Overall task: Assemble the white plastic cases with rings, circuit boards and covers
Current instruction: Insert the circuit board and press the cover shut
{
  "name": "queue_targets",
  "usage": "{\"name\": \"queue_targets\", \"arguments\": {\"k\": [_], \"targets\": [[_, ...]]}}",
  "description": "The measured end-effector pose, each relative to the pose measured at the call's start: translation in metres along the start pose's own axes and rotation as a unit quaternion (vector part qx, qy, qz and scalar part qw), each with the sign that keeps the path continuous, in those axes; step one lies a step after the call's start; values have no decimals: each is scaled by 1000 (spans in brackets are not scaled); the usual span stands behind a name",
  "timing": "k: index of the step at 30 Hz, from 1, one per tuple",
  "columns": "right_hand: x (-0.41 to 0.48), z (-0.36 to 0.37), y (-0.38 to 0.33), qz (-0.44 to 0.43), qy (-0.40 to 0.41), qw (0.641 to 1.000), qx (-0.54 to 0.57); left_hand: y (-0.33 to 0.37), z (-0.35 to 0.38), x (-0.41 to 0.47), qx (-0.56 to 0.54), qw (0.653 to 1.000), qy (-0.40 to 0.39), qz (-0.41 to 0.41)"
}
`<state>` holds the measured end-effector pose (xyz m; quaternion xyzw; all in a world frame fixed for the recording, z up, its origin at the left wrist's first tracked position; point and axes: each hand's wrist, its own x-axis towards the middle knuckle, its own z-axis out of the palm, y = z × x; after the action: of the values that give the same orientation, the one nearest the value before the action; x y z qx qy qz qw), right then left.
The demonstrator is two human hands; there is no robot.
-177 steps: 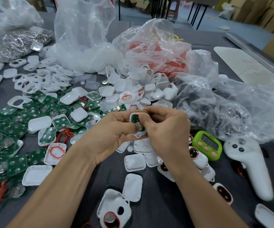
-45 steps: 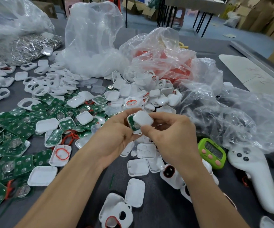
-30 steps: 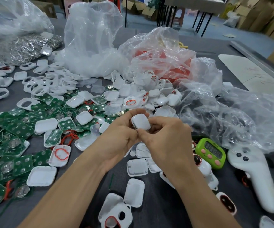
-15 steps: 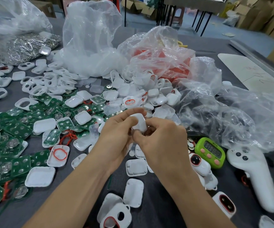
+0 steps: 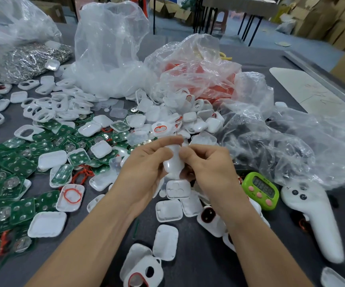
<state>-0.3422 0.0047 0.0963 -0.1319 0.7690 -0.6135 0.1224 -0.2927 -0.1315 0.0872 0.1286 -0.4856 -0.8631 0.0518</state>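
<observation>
- case (image 5: 173, 162), white plastic, gripped in the air between both hands, over a scatter of loose white parts at mid-table; too much hidden by fingers to tell whether fully snapped together.
- left hand (image 5: 144, 164) curled round the case's left side, index finger stretched across its top end, thumb pressed on the near face.
- right hand (image 5: 208, 164) clenched on the case's right side, fingertips pinching near the upper end; remaining fingers hidden behind the knuckles.
- green circuit boards (image 5: 14, 164) heaped over the left of the dark grey table (image 5: 198, 262), several with round silver discs on them, mixed with white covers (image 5: 47, 224).
- red ring (image 5: 72, 196) lying inside an open white shell, just left of the left forearm.
- white frames (image 5: 43, 112) with two openings each, piled beyond the boards at far left.
- second case (image 5: 208, 216) with a red-rimmed dark opening, flat on the table under the right wrist.
- green digital timer (image 5: 260, 190) with pink buttons to the right of the right hand, just beside a white handheld controller (image 5: 314, 220).
- clear plastic bag (image 5: 109, 48) standing tall at the back, white parts spilling from its base.
- crumpled bag (image 5: 198, 75) with red-orange contents next to it on the right.
- bag of silver metal pieces (image 5: 22, 61) at the far left corner.
</observation>
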Motion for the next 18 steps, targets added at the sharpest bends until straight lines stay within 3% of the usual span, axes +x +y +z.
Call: {"name": "queue_targets", "arguments": {"k": [5,11,18], "targets": [[-1,0,-2,2,0,997,73,-3,-1,-1,31,998,-46,23],[-3,-2,-3,-48,42,998,29,-8,0,-5,135,986,58,83],[-6,1,-3,-72,82,994,-11,-11,3,-10,185,972,86,119]]}}
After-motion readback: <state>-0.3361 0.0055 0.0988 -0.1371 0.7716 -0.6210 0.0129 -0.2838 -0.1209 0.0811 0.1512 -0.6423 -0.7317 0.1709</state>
